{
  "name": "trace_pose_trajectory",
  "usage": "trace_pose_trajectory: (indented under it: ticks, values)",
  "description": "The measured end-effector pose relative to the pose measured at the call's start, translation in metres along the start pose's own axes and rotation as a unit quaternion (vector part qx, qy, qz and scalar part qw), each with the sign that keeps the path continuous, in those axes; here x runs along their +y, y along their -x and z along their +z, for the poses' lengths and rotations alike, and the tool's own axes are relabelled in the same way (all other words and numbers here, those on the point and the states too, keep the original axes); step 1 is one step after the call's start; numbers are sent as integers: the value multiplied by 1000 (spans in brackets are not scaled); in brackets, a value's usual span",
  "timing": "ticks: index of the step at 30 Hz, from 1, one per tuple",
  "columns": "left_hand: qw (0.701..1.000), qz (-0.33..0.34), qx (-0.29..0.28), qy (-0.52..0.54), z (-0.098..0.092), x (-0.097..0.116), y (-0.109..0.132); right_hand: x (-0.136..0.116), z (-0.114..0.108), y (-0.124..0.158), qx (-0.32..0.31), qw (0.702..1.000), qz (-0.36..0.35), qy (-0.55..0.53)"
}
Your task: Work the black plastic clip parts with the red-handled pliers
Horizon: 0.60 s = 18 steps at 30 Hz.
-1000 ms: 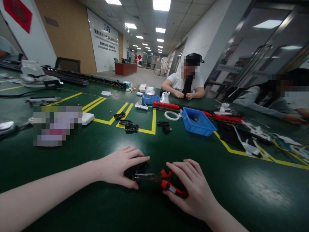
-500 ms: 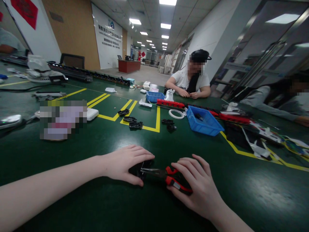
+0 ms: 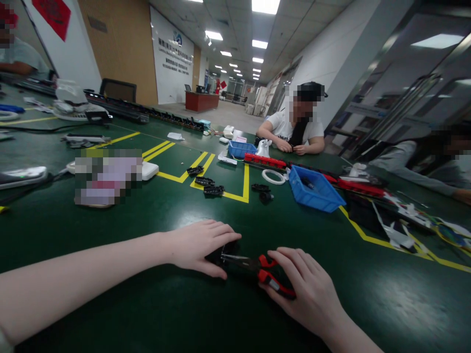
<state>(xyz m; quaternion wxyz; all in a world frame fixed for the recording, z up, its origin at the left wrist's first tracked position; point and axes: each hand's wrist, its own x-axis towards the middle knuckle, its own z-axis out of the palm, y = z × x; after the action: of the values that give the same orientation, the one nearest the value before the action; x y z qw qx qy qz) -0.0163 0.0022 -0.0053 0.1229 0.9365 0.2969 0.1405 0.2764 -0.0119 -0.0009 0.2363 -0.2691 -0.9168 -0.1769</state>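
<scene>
My left hand [image 3: 200, 245] lies over a small black plastic part [image 3: 221, 253] on the green table [image 3: 147, 294], fingers and thumb closed around it. My right hand [image 3: 305, 289] grips the red-and-black handles of a pair of needle-nose pliers [image 3: 263, 272]. The pliers' thin jaws point left and reach into the black part under my left fingers. Most of the part is hidden by my hand.
Several black parts [image 3: 208, 184] lie by yellow floor-tape lines [image 3: 241, 189]. A blue bin [image 3: 314, 189] and a white ring [image 3: 272, 176] sit beyond. A red strip [image 3: 265, 160] runs right. A person in a white shirt [image 3: 290, 132] sits opposite; another person [image 3: 423, 162] leans in at the right.
Both hands have kept their grip on the part and the pliers; the view has shifted a little, so the hands and table items sit slightly further right.
</scene>
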Motion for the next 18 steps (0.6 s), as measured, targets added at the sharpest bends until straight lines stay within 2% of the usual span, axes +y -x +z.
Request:
trace_pose_trajectory:
  ticks: [9,18]
  values:
    - [999,38,16,-36,2,-2,-2,-5,0,-6,25,999,-36,22]
    - [998,51,-3,31,1,-1,-4,-5,1,-6,24,998,-60,23]
